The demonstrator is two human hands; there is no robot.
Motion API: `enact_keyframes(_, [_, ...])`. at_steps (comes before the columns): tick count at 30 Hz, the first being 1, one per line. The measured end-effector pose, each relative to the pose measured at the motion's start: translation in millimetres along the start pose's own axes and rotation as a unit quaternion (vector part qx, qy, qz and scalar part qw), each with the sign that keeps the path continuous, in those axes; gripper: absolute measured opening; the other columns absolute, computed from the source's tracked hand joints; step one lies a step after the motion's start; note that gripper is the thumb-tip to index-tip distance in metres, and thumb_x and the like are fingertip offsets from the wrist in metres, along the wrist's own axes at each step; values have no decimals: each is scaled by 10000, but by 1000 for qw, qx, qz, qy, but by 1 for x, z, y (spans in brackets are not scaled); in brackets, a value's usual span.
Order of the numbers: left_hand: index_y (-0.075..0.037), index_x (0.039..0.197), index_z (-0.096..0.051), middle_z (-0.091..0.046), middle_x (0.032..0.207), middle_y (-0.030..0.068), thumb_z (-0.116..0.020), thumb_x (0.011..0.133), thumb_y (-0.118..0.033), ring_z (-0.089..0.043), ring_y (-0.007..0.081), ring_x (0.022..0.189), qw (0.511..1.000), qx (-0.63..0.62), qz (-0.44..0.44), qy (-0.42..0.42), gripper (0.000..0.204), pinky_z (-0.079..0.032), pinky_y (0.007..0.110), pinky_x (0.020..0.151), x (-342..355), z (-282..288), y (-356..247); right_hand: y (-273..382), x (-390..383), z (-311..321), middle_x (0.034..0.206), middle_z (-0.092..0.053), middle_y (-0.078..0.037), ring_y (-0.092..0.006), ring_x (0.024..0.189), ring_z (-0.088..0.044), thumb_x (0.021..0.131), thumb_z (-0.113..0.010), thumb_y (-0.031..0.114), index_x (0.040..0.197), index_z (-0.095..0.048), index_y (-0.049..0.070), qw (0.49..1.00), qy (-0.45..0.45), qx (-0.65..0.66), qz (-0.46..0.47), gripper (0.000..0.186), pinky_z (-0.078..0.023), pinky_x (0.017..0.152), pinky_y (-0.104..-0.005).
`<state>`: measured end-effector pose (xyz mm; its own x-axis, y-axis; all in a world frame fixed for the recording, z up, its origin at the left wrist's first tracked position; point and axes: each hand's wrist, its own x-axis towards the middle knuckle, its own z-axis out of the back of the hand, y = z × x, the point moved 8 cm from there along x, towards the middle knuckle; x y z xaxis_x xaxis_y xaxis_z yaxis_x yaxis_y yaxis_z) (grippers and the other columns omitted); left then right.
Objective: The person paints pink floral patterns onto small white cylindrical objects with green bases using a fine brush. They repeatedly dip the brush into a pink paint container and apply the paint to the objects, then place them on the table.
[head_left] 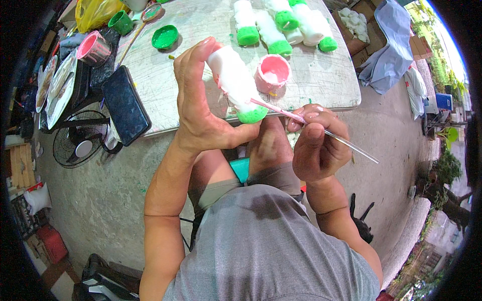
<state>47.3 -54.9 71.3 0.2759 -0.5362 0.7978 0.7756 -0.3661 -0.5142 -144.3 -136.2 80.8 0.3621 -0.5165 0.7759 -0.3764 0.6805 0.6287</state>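
A white, lumpy cylinder with a green end (233,75) is tilted in my left hand (198,113), gripped between the thumb at its green end and the fingers at its upper end. My right hand (321,145) pinches a thin paintbrush (359,150) with a clear handle and a pink-stained shaft. The brush's tip touches the cylinder just above the green part. Just beyond the cylinder stands a pink-rimmed paint cup (261,80) with white and pink paint inside. Several similar white cylinders with green ends (273,32) lie at the table's far right.
The scratched white table (201,17) also bears a dark phone (126,105) at its left edge, a green paint lid (164,37), a green cup (120,22) and another pink cup (94,48). A fan (83,148) stands at the left. A black animal (361,223) lies at the right.
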Motion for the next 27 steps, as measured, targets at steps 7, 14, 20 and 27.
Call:
enact_keyframes(7, [27, 1531, -304, -515, 1387, 150, -936, 524, -303, -489, 243, 1250, 1000, -2, -5, 2, 1234, -314, 367, 1058, 1, 1, 0, 3, -1, 4, 817, -669, -133, -236, 751, -671, 1046, -580, 112, 1039, -594, -51, 1000, -12, 6, -11, 164, -560, 706, -369])
enact_keyframes(14, [26, 1531, -308, -516, 1385, 148, -938, 519, -294, -491, 240, 1247, 1000, -6, -4, -3, 1235, -320, 363, 1046, 0, 0, 1, 6, 2, 0, 813, -668, -135, -244, 751, -672, 1045, -576, 102, 1030, -597, -53, 1000, 13, -26, 0, 158, -558, 705, -370])
enact_keyframes(20, [27, 1531, -313, -519, 1381, 145, -937, 517, -284, -502, 243, 1234, 1000, 1, -7, -4, 1231, -330, 356, 1032, 1, 0, -1, 6, 2, -1, 816, -670, -139, -249, 753, -676, 1032, -591, 82, 1044, -594, -52, 1000, 9, -13, 4, 134, -559, 710, -377])
enact_keyframes(27, [29, 1535, -307, -521, 1379, 151, -933, 517, -277, -499, 239, 1225, 1000, 4, -14, -6, 1233, -331, 362, 1025, 1, 0, -2, 5, 3, 1, 816, -666, -132, -252, 757, -680, 1031, -587, 73, 1057, -592, -42, 1000, 10, -14, 18, 118, -566, 723, -385])
